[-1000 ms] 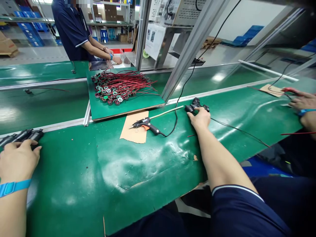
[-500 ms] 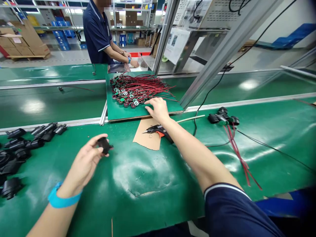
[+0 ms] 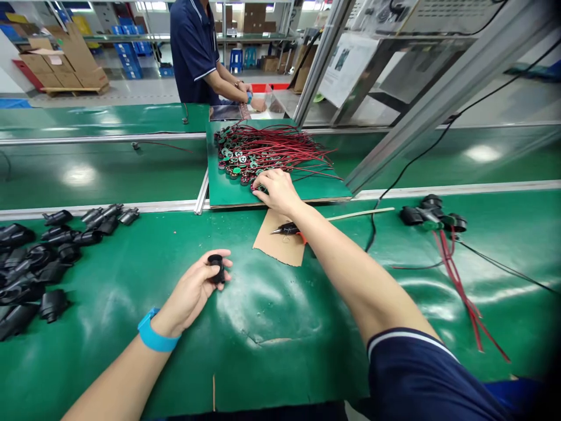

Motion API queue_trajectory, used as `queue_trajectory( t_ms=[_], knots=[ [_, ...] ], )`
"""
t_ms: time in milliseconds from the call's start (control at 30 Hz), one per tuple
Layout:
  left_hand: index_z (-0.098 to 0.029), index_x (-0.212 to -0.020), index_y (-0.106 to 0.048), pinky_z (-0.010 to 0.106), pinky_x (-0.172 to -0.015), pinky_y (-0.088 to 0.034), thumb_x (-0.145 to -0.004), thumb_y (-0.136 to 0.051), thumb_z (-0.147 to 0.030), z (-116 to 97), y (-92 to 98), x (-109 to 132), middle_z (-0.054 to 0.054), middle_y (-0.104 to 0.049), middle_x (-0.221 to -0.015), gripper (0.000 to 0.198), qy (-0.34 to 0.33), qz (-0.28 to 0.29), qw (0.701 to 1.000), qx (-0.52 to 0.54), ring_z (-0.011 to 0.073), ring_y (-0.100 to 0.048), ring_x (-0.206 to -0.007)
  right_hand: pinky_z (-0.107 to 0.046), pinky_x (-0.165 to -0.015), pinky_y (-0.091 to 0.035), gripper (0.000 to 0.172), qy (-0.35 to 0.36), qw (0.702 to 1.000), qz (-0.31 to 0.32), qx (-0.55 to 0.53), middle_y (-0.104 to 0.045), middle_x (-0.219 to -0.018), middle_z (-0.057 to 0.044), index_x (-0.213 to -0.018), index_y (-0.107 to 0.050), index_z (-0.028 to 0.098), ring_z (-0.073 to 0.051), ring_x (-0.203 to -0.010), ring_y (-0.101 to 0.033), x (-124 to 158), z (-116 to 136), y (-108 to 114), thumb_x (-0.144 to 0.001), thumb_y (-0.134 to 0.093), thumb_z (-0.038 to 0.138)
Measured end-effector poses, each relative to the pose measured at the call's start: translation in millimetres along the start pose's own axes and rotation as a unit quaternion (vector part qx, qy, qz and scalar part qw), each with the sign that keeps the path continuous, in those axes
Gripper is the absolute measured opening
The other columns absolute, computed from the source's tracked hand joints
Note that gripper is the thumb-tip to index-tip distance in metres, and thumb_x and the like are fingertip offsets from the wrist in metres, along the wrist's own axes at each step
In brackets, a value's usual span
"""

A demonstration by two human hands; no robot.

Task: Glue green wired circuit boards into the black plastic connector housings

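My left hand point(image 3: 193, 286) is closed around a short black plastic tube-shaped housing point(image 3: 216, 269), its open end facing up, held above the green mat. At the front edge of the raised green board point(image 3: 228, 199), my right hand point(image 3: 276, 190) has thumb and fingers pinched at a small round part with wires point(image 3: 254, 187), mostly hidden by the fingers. Behind it lies a pile of similar round parts with red wires point(image 3: 298, 143). Below my right forearm, a glue gun point(image 3: 287, 228) rests on a piece of cardboard point(image 3: 276, 248).
Several black plastic fittings point(image 3: 52, 272) are spread at the left. To the right lie black housings point(image 3: 432, 213) with red wires trailing forward. A metal post point(image 3: 394, 111) slants up behind the table, near a black cable point(image 3: 421, 149). Across the tables stands a co-worker point(image 3: 197, 58).
My right hand has lowered to the pile's front edge and its fingers have closed on a round part. My left hand has turned the black housing upright. The camera view has shifted left.
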State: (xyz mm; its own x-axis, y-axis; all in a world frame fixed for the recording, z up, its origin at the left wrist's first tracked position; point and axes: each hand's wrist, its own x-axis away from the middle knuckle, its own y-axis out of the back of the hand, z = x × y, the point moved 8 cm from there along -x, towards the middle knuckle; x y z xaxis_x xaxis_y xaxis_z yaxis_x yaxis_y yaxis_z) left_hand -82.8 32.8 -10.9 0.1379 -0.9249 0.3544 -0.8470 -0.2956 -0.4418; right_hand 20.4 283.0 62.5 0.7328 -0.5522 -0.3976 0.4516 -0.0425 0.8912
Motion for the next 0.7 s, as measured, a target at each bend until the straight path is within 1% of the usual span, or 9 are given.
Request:
queue_trajectory(
  t_ms=[100,233,300,367,467,533,567,633,700],
  knots=[
    [-0.016,-0.114,-0.071,0.023,-0.060,-0.041,-0.085,-0.077,-0.038,-3,1.5,1,0.005,-0.068,-0.097,0.037,-0.021,-0.026,0.999,0.003,0.0100,-0.057,-0.070,-0.042,-0.099,-0.040,0.015,0.059,0.997,0.021,-0.045,-0.070,-0.119,-0.012,-0.110,-0.065,0.019,-0.027,-0.112,-0.059,10,40,6,-0.101,-0.055,0.025],
    [-0.021,-0.125,-0.066,0.022,-0.055,-0.035,-0.082,-0.080,-0.052,-12,-0.1,2,0.004,-0.067,-0.096,0.054,-0.056,-0.025,0.997,0.038,0.0073,-0.051,-0.061,-0.033,-0.087,-0.043,0.017,0.194,0.974,0.064,-0.096,-0.071,-0.113,-0.007,-0.116,-0.064,0.021,-0.020,-0.102,-0.064,43,122,19,-0.104,-0.053,0.028],
    [-0.021,-0.120,-0.068,0.022,-0.054,-0.035,-0.081,-0.081,-0.051,-16,-2.8,5,0.001,-0.064,-0.088,0.051,-0.071,-0.006,0.996,0.051,0.0077,-0.051,-0.061,-0.033,-0.077,-0.041,0.019,0.270,0.958,0.070,-0.071,-0.069,-0.108,-0.009,-0.114,-0.066,0.021,-0.019,-0.090,-0.062,63,159,30,-0.105,-0.050,0.028],
    [-0.020,-0.110,-0.070,0.022,-0.056,-0.036,-0.077,-0.086,-0.046,-20,-5.8,9,-0.001,-0.060,-0.081,0.045,-0.086,0.015,0.995,0.054,0.0082,-0.052,-0.062,-0.033,-0.072,-0.040,0.022,0.309,0.948,0.061,-0.038,-0.068,-0.106,-0.011,-0.115,-0.066,0.020,-0.019,-0.082,-0.059,78,183,46,-0.105,-0.047,0.023],
    [-0.019,-0.098,-0.069,0.021,-0.060,-0.039,-0.071,-0.091,-0.043,-22,-11.8,18,-0.002,-0.059,-0.076,0.042,-0.102,0.043,0.992,0.056,0.0088,-0.052,-0.065,-0.034,-0.071,-0.046,0.032,0.280,0.956,0.072,-0.043,-0.067,-0.107,-0.011,-0.129,-0.063,0.021,-0.021,-0.083,-0.061,92,196,75,-0.103,-0.046,0.014],
    [-0.019,-0.095,-0.068,0.021,-0.061,-0.040,-0.068,-0.093,-0.045,-17,-18.9,24,-0.003,-0.058,-0.073,0.045,-0.089,0.068,0.993,0.049,0.0093,-0.052,-0.065,-0.034,-0.072,-0.050,0.036,0.224,0.967,0.091,-0.083,-0.068,-0.103,-0.009,-0.133,-0.061,0.023,-0.021,-0.084,-0.064,100,195,93,-0.101,-0.048,0.013],
    [-0.019,-0.094,-0.068,0.021,-0.061,-0.040,-0.067,-0.093,-0.046,-13,-23.5,27,-0.002,-0.059,-0.073,0.046,-0.075,0.084,0.993,0.043,0.0094,-0.052,-0.064,-0.033,-0.073,-0.051,0.034,0.193,0.969,0.099,-0.116,-0.069,-0.100,-0.008,-0.131,-0.063,0.023,-0.021,-0.084,-0.065,104,192,100,-0.101,-0.051,0.014],
    [-0.018,-0.093,-0.068,0.021,-0.061,-0.039,-0.064,-0.095,-0.047,-5,-32.6,33,-0.001,-0.060,-0.074,0.050,-0.045,0.115,0.992,0.026,0.0099,-0.052,-0.065,-0.031,-0.076,-0.054,0.026,0.126,0.963,0.111,-0.211,-0.071,-0.097,-0.006,-0.123,-0.068,0.023,-0.019,-0.086,-0.067,114,186,105,-0.102,-0.053,0.019],
    [-0.018,-0.092,-0.067,0.022,-0.060,-0.039,-0.062,-0.095,-0.050,3,-39.7,37,-0.001,-0.060,-0.077,0.052,-0.027,0.138,0.990,0.010,0.0103,-0.051,-0.066,-0.028,-0.075,-0.055,0.019,0.046,0.937,0.124,-0.324,-0.073,-0.094,-0.004,-0.114,-0.072,0.024,-0.017,-0.084,-0.067,125,176,97,-0.102,-0.058,0.025]
  ],
)
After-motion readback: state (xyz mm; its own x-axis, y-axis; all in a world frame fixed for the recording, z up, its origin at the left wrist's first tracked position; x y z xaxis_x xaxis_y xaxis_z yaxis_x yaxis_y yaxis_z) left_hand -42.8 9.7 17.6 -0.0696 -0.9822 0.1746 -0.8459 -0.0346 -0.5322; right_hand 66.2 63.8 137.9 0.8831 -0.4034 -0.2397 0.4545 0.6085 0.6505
